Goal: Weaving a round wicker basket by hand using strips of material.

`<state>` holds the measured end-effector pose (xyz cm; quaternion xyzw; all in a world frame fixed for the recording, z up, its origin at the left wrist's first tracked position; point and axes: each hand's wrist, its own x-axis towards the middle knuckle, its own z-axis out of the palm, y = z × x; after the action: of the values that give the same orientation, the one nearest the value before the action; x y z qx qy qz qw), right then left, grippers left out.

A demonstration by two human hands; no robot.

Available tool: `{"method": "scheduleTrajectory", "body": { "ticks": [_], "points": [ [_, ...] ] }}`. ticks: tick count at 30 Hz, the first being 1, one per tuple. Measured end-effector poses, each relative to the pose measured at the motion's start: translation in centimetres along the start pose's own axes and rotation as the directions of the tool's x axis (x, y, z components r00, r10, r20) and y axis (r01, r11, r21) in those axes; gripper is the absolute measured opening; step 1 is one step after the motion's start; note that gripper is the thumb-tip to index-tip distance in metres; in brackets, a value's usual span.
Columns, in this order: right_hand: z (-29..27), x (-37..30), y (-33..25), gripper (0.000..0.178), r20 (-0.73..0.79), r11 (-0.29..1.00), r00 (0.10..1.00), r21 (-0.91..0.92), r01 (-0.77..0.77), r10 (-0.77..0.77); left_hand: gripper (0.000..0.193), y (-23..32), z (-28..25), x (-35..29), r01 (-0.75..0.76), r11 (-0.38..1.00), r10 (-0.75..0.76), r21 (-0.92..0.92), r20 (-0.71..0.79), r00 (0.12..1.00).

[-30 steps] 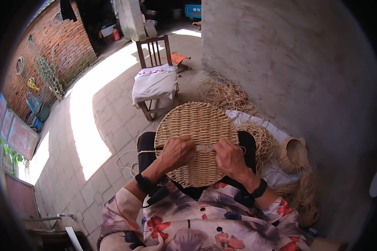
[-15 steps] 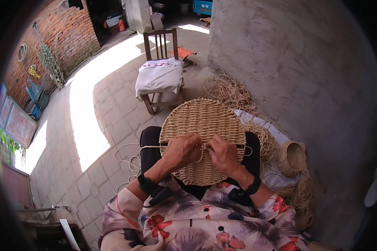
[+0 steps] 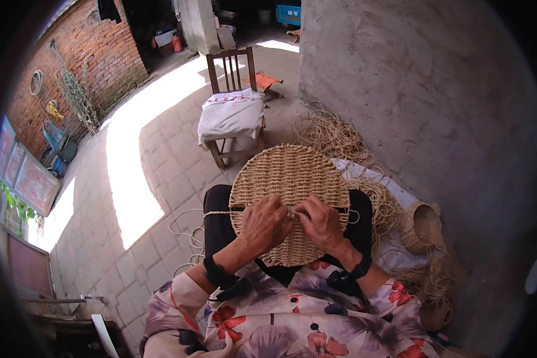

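Note:
A round, woven straw-coloured disc [image 3: 289,173] lies across my lap, with a dark gap running across its middle. Over that gap, my left hand [image 3: 267,222] has its fingers pinched on a pale cord [image 3: 221,212], which trails off to the left past the disc's edge. Close beside it, my right hand [image 3: 320,221] is also closed, thumb and fingertips together at the same spot on the cord. The fingertips of both hands nearly touch, and the bit of cord between them is mostly hidden. At the right end of the gap a small loop of cord [image 3: 354,216] sticks out.
A wooden chair [image 3: 232,71] with a white cloth [image 3: 231,119] stands ahead. Tangled cord [image 3: 334,136] lies by the grey wall [image 3: 411,77] on the right, near a woven basket [image 3: 423,227] on white sheeting. Loose cord [image 3: 185,230] hangs to the left of my knee.
My left hand has shifted slightly down and turned more over the gap. The end of cord that hung below the fingers is no longer visible. The whole view has tilted slightly.

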<state>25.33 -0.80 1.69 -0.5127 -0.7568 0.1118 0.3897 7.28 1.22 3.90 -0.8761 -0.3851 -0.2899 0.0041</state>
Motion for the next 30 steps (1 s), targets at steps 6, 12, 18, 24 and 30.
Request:
{"method": "scheduleTrajectory", "body": {
  "ticks": [6, 12, 18, 24, 30],
  "points": [
    [0.3, -0.2, 0.3, 0.014, -0.018, 1.000, 1.000, 0.030, 0.008, -0.008, 0.011, -2.1, 1.2, -0.2, 0.155, 0.912, -0.097, -0.379, 0.166, 0.981],
    [0.1, -0.2, 0.1, 0.014, -0.023, 0.998, 1.000, 0.057, -0.003, 0.004, 0.019, -2.7, -0.7, 1.2, 0.666, 0.527, -0.196, -0.528, 0.687, 0.700],
    [0.0, -0.2, 0.1, 0.013, -0.037, 0.999, 0.999, 0.052, 0.001, 0.001, 0.021, -3.3, -1.1, 1.8, 0.674, 0.622, -0.185, -0.397, 0.763, 0.620],
    [-0.5, 0.4, 0.7, 0.012, 0.014, 0.985, 0.998, 0.166, -0.056, 0.054, 0.012, -3.7, 0.0, 0.4, -0.007, 0.991, 0.043, -0.132, 0.269, 0.962],
    [-1.7, 1.9, 0.7, 0.013, 0.207, 0.973, 0.978, 0.226, -0.057, 0.009, 0.019, -3.4, -0.6, 0.5, -0.375, 0.927, 0.374, 0.007, 0.063, 0.925]
  ]
}}
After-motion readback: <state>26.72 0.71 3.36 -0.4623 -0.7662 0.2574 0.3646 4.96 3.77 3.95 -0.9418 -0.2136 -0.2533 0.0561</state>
